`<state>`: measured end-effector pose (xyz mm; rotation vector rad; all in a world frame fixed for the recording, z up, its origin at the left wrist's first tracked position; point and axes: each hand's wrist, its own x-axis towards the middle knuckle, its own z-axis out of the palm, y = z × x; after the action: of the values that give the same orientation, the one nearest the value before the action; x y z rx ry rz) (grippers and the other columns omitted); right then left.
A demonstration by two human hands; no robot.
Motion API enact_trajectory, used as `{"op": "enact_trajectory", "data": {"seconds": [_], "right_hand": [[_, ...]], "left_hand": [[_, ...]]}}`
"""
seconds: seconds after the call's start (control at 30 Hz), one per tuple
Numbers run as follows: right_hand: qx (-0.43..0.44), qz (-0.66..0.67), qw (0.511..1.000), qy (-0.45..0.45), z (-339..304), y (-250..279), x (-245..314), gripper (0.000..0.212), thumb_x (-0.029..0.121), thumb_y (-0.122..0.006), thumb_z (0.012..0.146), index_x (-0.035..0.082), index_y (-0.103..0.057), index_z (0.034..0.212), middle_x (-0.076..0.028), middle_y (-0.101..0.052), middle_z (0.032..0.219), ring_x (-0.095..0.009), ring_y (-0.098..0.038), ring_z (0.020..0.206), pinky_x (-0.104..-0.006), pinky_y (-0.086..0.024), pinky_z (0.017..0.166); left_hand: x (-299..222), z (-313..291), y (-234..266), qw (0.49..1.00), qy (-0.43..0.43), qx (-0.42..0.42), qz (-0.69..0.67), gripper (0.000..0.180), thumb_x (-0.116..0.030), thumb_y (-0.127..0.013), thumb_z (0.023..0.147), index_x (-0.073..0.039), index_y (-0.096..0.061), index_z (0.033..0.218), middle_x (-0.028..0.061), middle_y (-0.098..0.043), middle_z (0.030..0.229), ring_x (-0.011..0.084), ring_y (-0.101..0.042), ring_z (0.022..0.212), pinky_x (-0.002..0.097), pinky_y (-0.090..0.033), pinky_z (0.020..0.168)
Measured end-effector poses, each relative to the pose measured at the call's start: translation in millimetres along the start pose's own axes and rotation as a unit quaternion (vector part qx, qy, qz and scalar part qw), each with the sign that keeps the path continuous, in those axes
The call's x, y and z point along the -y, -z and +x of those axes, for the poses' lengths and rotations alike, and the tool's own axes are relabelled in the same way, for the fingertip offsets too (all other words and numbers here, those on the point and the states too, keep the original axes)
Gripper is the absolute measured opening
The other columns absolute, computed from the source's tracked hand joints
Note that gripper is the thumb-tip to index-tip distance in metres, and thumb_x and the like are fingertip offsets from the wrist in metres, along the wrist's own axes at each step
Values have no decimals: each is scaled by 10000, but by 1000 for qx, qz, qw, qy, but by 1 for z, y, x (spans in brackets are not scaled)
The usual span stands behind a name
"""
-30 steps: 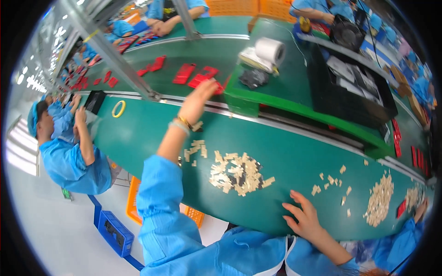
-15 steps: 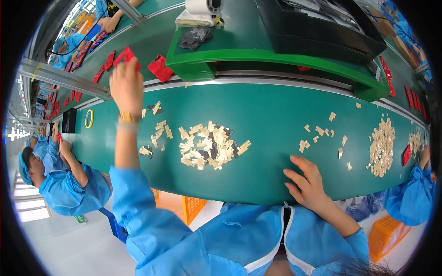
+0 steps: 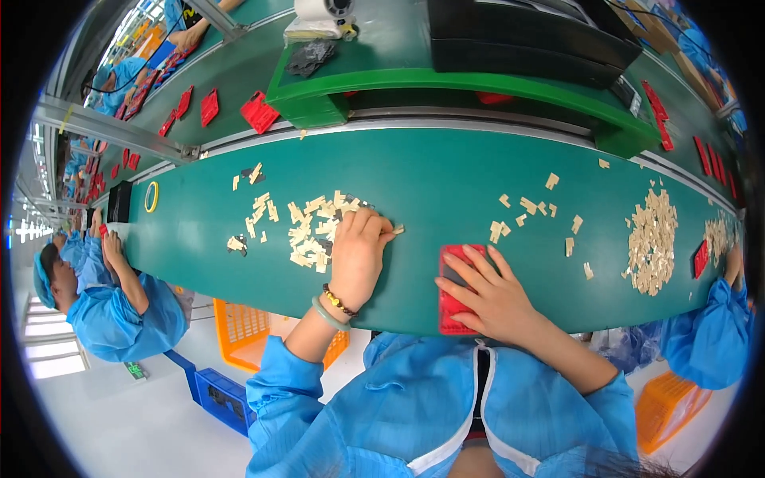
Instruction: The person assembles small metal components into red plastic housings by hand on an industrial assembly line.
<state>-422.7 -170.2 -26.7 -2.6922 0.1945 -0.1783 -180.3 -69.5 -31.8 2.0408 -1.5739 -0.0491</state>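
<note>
My left hand (image 3: 358,253) is at the right edge of a pile of small beige and dark grey strips (image 3: 309,231). Its thumb and forefinger pinch a small beige strip (image 3: 398,230). To the right, a red rectangular plastic case (image 3: 457,320) with a dark patch lies on the green worktop (image 3: 414,191) near the front edge. My right hand (image 3: 490,296) rests across this case with fingers spread flat, covering much of its right side.
Loose beige strips (image 3: 528,205) lie right of centre, with a larger heap (image 3: 652,243) further right. A green shelf (image 3: 478,80) bearing a black bin (image 3: 534,40) spans the back. Red cases (image 3: 259,113) lie beyond. Co-workers sit left (image 3: 119,307) and right (image 3: 705,342).
My left hand has come back from the red cases at the far left to the strip pile. A red case now lies under my right hand, which was bare before.
</note>
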Motion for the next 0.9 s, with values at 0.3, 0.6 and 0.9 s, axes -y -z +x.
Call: {"op": "enact_trajectory", "data": {"seconds": [0.3, 0.6, 0.9], "right_hand": [[-229, 373, 892, -114, 51, 21, 1, 342, 130, -697, 860, 30, -601, 1173, -118, -604, 1127, -256, -636, 952, -341, -518, 785], [-328, 231, 914, -56, 47, 40, -4, 179, 45, -721, 809, 48, -665, 979, -81, -642, 894, -216, -656, 744, -292, -531, 614], [-274, 259, 926, -12, 38, 37, -3, 183, 8, -697, 799, 38, -656, 975, -78, -640, 940, -209, -652, 725, -298, -527, 605]], "left_hand": [[-55, 5, 11, 986, -133, -96, -29, 132, 16, -656, 784, -36, -605, 894, 105, -625, 920, 296, -591, 842, 371, -488, 711], [-67, 9, 13, 814, 181, 96, -543, 84, -30, -682, 898, 16, -648, 960, 40, -683, 824, 81, -612, 721, 211, -501, 674], [-74, 18, 25, 931, -22, 4, -363, 97, -3, -730, 790, 18, -667, 860, 85, -678, 886, 189, -627, 759, 292, -511, 708]]}}
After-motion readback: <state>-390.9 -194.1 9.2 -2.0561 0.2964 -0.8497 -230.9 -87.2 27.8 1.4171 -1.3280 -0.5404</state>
